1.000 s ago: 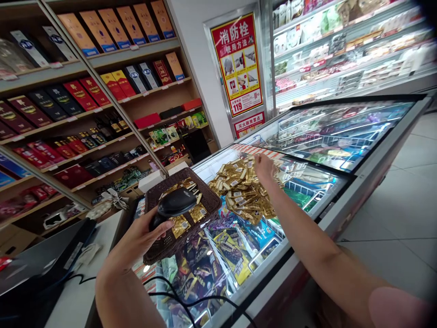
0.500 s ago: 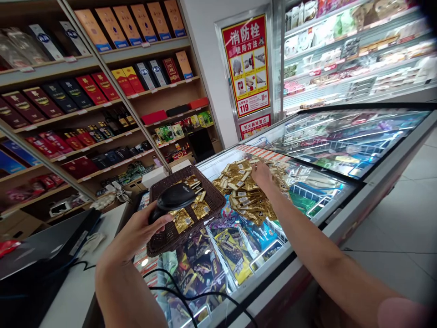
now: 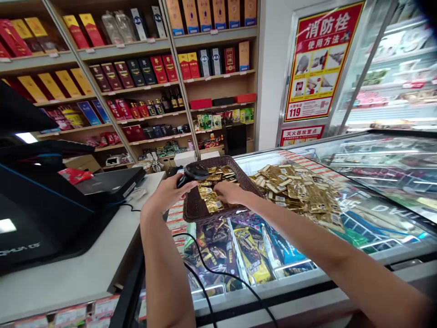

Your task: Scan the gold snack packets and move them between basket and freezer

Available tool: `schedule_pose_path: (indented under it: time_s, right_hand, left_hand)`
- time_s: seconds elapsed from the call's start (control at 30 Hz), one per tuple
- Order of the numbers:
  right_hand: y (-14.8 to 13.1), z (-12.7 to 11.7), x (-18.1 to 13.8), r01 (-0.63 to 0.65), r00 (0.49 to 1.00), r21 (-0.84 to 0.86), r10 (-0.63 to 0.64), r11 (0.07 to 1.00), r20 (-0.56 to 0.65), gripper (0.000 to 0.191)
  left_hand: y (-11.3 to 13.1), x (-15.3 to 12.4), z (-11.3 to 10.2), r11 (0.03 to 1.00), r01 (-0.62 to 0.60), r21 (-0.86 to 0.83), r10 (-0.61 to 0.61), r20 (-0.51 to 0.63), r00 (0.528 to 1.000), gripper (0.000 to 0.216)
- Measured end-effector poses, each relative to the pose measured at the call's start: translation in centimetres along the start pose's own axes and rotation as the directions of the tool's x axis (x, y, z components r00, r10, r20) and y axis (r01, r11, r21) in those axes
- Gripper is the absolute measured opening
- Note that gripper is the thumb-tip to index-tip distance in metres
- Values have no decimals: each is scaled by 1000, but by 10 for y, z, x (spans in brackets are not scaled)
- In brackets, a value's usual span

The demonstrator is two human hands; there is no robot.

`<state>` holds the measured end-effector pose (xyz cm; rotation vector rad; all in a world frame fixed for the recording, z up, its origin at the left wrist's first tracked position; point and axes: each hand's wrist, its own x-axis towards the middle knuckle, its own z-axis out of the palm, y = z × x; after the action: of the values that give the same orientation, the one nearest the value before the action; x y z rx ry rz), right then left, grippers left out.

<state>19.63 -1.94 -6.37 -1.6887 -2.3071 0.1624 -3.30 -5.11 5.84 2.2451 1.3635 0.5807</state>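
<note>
Shelves point(image 3: 141, 87) stand at the far left beside a red poster point(image 3: 322, 59), a worktop point(image 3: 82, 269) with a dark register point(image 3: 44, 209) hems in the near left, and a cable point(image 3: 232, 274) loops over the freezer point(image 3: 300, 278) near the basket point(image 3: 218, 216). Gold packets point(image 3: 300, 189) lie heaped beside the basket's right rim, the gap to the freezer's near edge is wider, and the left hand point(image 3: 167, 193) is wrapped round the scanner point(image 3: 197, 171) above the left rim. Half a second ago the right hand point(image 3: 230, 192) was at that heap; now it is inside the basket, fingers curled among packets there, though whether they grip one I cannot tell.
</note>
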Motion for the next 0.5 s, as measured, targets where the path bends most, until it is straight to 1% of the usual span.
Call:
schedule_pose_path:
  time_s: [0.07, 0.1, 0.13, 0.17, 0.2, 0.27, 0.33, 0.43, 0.5]
  right_hand:
    - [-13, 6, 24, 97, 979, 20, -99, 995, 181, 63]
    - [-18, 8, 33, 116, 960, 35, -121, 993, 252, 77]
    - [-21, 9, 41, 118, 944, 38, -124, 992, 305, 88]
    - [-23, 9, 46, 110, 935, 23, -112, 994, 337, 95]
    - [-24, 7, 50, 97, 934, -6, -88, 995, 347, 98]
    - [-24, 0, 52, 52, 951, -74, -27, 996, 309, 95]
    - [-19, -12, 47, -5, 976, -66, 19, 998, 217, 81]
    - [1, -35, 21, -82, 996, 103, 77, 991, 48, 48]
    - [21, -47, -7, -123, 983, 240, 152, 963, -106, 33]
  left_hand:
    - [-1, -3, -1, 999, -35, -32, 35, -6, 999, 52]
    - [0, -4, -1, 998, -51, -38, 51, -7, 999, 51]
    - [0, -5, -2, 997, -62, -39, 61, -10, 998, 49]
    - [1, -6, -2, 997, -67, -35, 66, -13, 998, 48]
    - [2, -7, -2, 997, -68, -31, 68, -17, 998, 46]
    - [4, -8, -1, 997, -71, -36, 69, -32, 997, 44]
    - [7, -8, 0, 996, -74, -56, 71, -49, 996, 44]
    - [10, -7, 2, 991, -78, -110, 72, -62, 996, 47]
    - [13, -6, 3, 985, -78, -156, 70, -56, 996, 49]
